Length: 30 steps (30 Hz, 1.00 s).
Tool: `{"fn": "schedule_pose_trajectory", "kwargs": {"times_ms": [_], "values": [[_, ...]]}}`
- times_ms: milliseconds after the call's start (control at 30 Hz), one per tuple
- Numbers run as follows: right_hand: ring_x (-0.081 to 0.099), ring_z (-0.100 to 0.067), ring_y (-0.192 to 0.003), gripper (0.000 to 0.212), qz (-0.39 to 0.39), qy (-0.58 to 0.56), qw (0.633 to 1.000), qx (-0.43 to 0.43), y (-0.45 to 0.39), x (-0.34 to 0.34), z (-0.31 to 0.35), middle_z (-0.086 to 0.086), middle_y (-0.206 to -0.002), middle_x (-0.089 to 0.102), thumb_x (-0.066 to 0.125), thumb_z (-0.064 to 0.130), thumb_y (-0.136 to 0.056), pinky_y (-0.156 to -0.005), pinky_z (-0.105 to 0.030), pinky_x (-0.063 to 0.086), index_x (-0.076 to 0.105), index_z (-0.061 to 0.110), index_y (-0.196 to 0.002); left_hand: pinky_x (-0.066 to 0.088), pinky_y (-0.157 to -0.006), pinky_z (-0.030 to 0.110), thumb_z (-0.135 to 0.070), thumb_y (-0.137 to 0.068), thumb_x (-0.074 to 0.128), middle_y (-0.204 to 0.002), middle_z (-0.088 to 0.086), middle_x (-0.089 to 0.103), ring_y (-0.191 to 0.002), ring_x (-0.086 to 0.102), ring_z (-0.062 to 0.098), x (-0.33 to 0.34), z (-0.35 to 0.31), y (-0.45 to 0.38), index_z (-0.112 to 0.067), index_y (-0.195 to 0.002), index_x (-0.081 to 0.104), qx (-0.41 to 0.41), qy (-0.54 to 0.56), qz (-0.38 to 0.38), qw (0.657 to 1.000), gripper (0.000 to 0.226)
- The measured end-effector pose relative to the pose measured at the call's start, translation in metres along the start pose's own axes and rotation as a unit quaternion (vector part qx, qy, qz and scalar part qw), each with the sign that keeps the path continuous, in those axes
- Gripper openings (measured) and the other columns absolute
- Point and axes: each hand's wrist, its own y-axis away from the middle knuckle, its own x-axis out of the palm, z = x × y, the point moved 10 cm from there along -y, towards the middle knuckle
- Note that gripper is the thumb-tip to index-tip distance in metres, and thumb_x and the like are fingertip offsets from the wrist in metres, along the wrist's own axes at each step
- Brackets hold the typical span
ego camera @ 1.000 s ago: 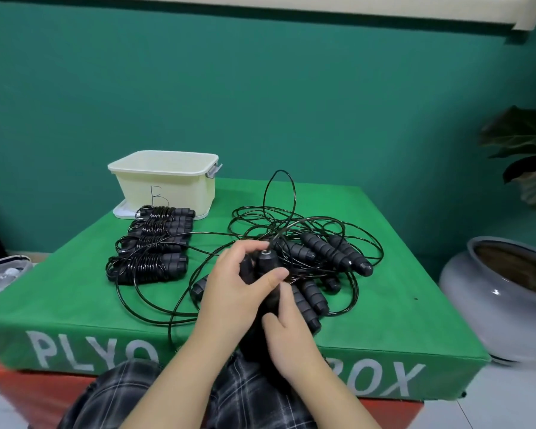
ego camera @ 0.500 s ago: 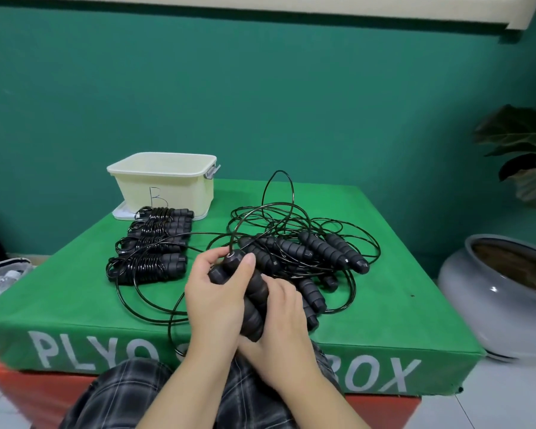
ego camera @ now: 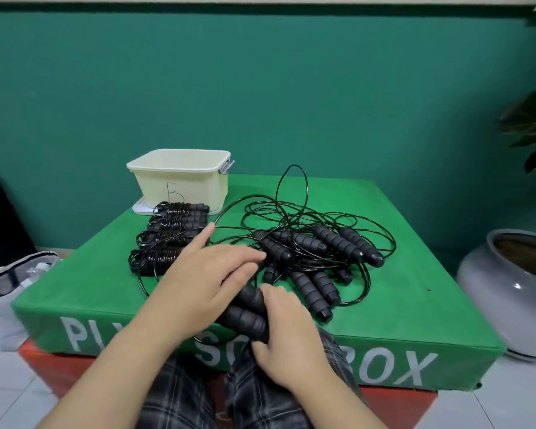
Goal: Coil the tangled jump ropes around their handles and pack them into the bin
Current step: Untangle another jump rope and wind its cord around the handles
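Green padded bench [ego camera: 415, 305] against a teal wall. Right hand [ego camera: 291, 335] grips paired handles [ego camera: 248, 314] at the near edge, lowered since a moment ago; left hand [ego camera: 211, 274] fingers now spread flat, reaching for cord. Tangled ropes [ego camera: 316, 249] centre; coiled ropes [ego camera: 174, 236] before the bin [ego camera: 180, 181], far-left corner. Coiling about to begin.

Coiled ropes [ego camera: 171, 239] before bin [ego camera: 180, 178] (tangle [ego camera: 310, 239] rightward)

Your right hand [ego camera: 287, 339] grips a pair of black handles [ego camera: 248, 314] at the near edge of the green box [ego camera: 415, 305]. Your left hand [ego camera: 205, 274] lies over them, fingers stretched toward the tangled ropes [ego camera: 316, 243]. Coiled ropes [ego camera: 167, 239] lie in a row before the cream bin [ego camera: 180, 178].
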Motion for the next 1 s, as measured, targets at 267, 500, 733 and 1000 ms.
{"fn": "schedule_pose_trajectory", "kwargs": {"times_ms": [267,500,733,1000], "values": [[0.045,-0.02,-0.094,0.044,-0.029,-0.101,0.994,0.007,0.003,-0.005,-0.004,0.008,-0.1,0.045,0.056,0.027,-0.073,-0.079,-0.038,0.043,0.043,0.027,-0.115,0.048,-0.074,0.036,-0.083,-0.077,0.004,-0.085,-0.014,0.066,-0.083,0.06,0.011,0.015,0.049,0.037,-0.036,-0.098,0.058,-0.179,0.039,-0.003,0.983,0.074],[0.042,-0.018,-0.098,0.042,-0.004,-0.067,0.998,-0.001,0.004,-0.003,0.008,0.009,-0.102,0.044,0.057,0.03,-0.077,-0.082,-0.035,0.042,0.041,0.029,-0.116,0.03,-0.049,0.026,-0.074,-0.077,0.012,-0.047,-0.007,0.047,-0.052,0.047,0.004,-0.004,0.057,0.037,-0.03,-0.059,0.044,-0.192,-0.023,-0.008,0.981,0.057],[0.042,-0.02,-0.101,0.04,0.009,-0.004,0.998,0.055,-0.001,0.0,0.0,0.009,-0.102,0.041,0.061,0.03,-0.075,-0.083,-0.034,0.039,0.041,0.027,-0.11,0.03,-0.046,0.025,-0.061,-0.08,0.036,-0.041,-0.003,0.041,-0.044,0.039,0.007,-0.017,0.071,0.04,-0.014,-0.059,0.049,-0.218,-0.054,-0.007,0.974,0.053],[0.04,-0.021,-0.103,0.04,0.002,-0.037,0.995,0.088,0.003,0.001,-0.008,0.004,-0.109,0.042,0.06,0.026,-0.075,-0.087,-0.031,0.038,0.041,0.023,-0.11,0.035,-0.05,0.026,-0.051,-0.086,0.043,-0.048,-0.017,0.05,-0.044,0.04,0.006,-0.014,0.073,0.044,-0.023,-0.058,0.053,-0.236,0.006,-0.026,0.971,0.041]]}}
